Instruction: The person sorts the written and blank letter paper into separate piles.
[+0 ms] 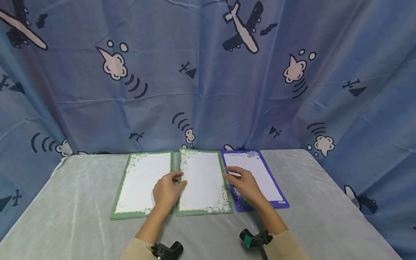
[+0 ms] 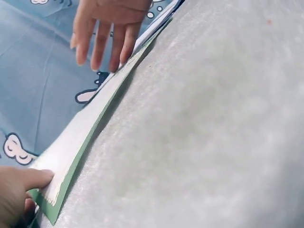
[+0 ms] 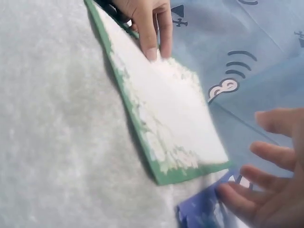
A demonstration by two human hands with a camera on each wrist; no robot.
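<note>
A sheet of white paper with a green floral border (image 1: 203,180) lies in the middle of a row of three, its left edge pinched between the thumb and fingers of my left hand (image 1: 167,191). That edge looks slightly raised in the right wrist view, where the left thumb presses on the paper's face. My right hand (image 1: 245,186) hovers by the sheet's right edge, over the purple-bordered sheet (image 1: 260,173). Its fingers (image 3: 273,154) are spread and hold nothing. To the left lies another green-bordered sheet (image 1: 139,184), apparently with more paper beneath it.
The sheets lie on a table with a pale grey plush cover (image 1: 81,195). Behind it hangs a blue curtain (image 1: 156,90) printed with airplanes and clouds. Each wrist carries a black camera band, such as the left band (image 1: 167,251).
</note>
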